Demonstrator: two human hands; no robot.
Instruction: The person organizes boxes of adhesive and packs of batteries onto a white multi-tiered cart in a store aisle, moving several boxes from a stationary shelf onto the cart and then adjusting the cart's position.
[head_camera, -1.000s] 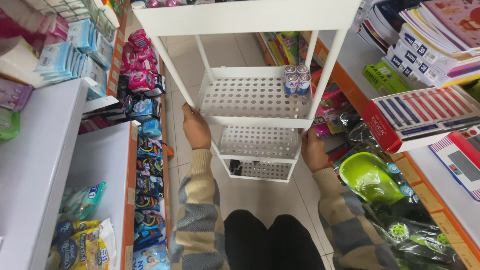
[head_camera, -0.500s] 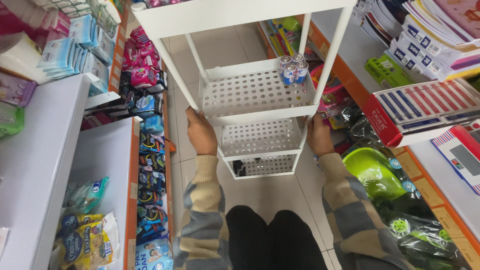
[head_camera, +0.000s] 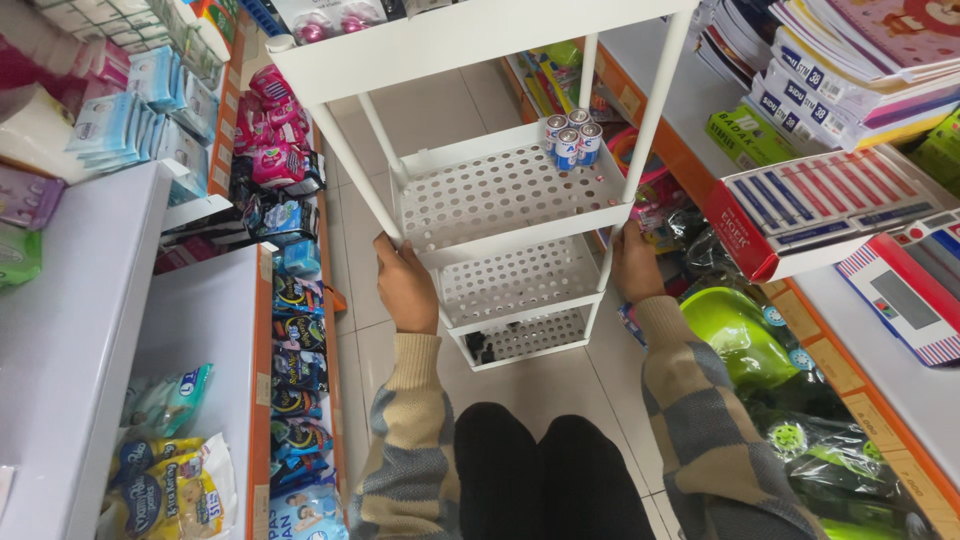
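Both the left hand (head_camera: 405, 285) and the right hand (head_camera: 634, 262) grip the near posts of a white, perforated plastic tiered rack (head_camera: 505, 190) carrying small cylindrical cans (head_camera: 572, 138).

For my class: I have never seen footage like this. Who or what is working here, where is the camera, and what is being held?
No machine: a person with a head-worn camera looks down at their own arms and legs in a shop aisle. The left hand and right hand each grip a front post of a white rack with perforated shelves. Three small cans stand in the far right corner of its middle shelf. Shelves of packets line the left, notebooks and a green basin the right. The floor is tiled.
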